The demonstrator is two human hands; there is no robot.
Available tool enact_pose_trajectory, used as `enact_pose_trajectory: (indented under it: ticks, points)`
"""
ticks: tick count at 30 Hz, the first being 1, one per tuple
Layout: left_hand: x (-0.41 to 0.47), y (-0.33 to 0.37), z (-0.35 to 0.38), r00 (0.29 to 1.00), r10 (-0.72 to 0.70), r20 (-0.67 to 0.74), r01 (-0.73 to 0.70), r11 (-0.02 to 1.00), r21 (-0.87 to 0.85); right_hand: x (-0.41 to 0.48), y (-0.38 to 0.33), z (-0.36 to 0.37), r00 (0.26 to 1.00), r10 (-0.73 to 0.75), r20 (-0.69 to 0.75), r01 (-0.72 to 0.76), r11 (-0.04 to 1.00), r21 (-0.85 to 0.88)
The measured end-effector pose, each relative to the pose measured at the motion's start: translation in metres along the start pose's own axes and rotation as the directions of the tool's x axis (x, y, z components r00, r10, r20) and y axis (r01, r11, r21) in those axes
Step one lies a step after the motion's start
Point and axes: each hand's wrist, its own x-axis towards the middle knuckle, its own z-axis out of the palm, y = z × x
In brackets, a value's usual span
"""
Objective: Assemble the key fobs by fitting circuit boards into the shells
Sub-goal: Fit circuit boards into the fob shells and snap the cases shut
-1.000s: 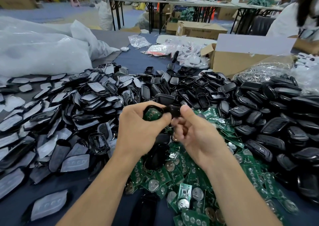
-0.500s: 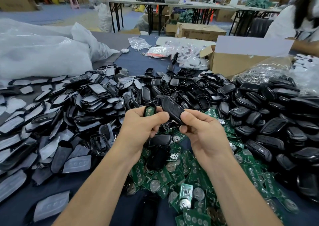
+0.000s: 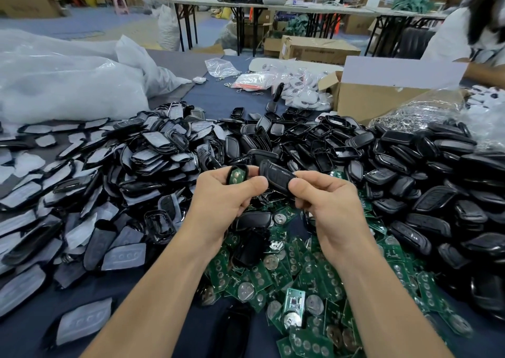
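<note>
Now gripping a green circuit board (image 3: 237, 175) sitting in a black shell half (image 3: 246, 173), pinched between the thumb and curled fingers of the left hand (image 3: 221, 196). Holding it up above the bench (image 3: 213, 100), over the piles and not touching them. Pinching a second shell piece (image 3: 276, 175), black too, in the right hand (image 3: 328, 201), thumb on the near side, fingers curled round the far side. Holding the two pieces just beside each other, too close to tell if touching. Lying right under both hands, a big heap of boards (image 3: 314, 275), green, many with round silver discs on them. Piling up on the right, lots of black shells (image 3: 423, 171). Spreading out on the left, more black frames with grey button pads (image 3: 123, 166). Sitting farther back on the left, big clear plastic bags (image 3: 68, 84). Standing farther back on the right, an open cardboard box (image 3: 369, 100), with a clear bag of shiny metal bits (image 3: 410, 114) just beside it. Sitting at the far right corner, another person in white (image 3: 451, 37).
</note>
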Motion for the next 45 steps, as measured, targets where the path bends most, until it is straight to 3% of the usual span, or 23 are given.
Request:
enact_pose_trajectory:
  ticks: [6, 11, 14, 16, 27, 31, 35, 40, 45]
  points:
    - [-0.001, -0.004, -0.001, 0.996, 0.054, -0.07, -0.046, 0.993, 0.111, -0.001, 0.002, 0.004, 1.0, -0.005, 0.029, 0.007, 0.999, -0.053]
    - [-0.003, 0.001, 0.004, 0.921, 0.322, -0.221, -0.238, 0.911, 0.336, -0.009, 0.008, 0.021, 0.952, 0.291, 0.1, -0.301, 0.947, 0.112]
    - [-0.007, 0.001, 0.003, 0.898, 0.41, -0.158, -0.315, 0.852, 0.419, -0.012, 0.004, 0.027, 0.896, 0.364, 0.256, -0.432, 0.849, 0.305]
    - [-0.01, 0.0, 0.003, 0.906, 0.415, -0.086, -0.34, 0.833, 0.437, -0.011, 0.003, 0.028, 0.889, 0.372, 0.268, -0.452, 0.805, 0.384]
    - [-0.008, 0.004, 0.006, 0.955, 0.295, 0.041, -0.289, 0.885, 0.365, -0.003, 0.006, 0.018, 0.867, 0.365, 0.341, -0.498, 0.661, 0.561]
    - [-0.009, 0.008, 0.006, 0.987, 0.163, -0.013, -0.161, 0.984, 0.078, -0.001, 0.0, 0.008, 0.884, 0.368, 0.288, -0.465, 0.634, 0.617]
    - [-0.007, 0.008, 0.004, 0.997, -0.062, 0.039, 0.068, 0.984, -0.167, -0.001, -0.002, 0.004, 0.89, 0.378, 0.254, -0.453, 0.677, 0.58]
    - [-0.003, 0.003, 0.008, 0.99, -0.127, -0.055, 0.125, 0.991, -0.045, -0.002, 0.002, 0.008, 0.914, 0.328, 0.24, -0.406, 0.779, 0.478]
    - [-0.003, 0.005, 0.007, 0.994, -0.045, -0.098, 0.053, 0.995, 0.089, -0.002, 0.006, 0.013, 0.914, 0.298, 0.276, -0.381, 0.864, 0.33]
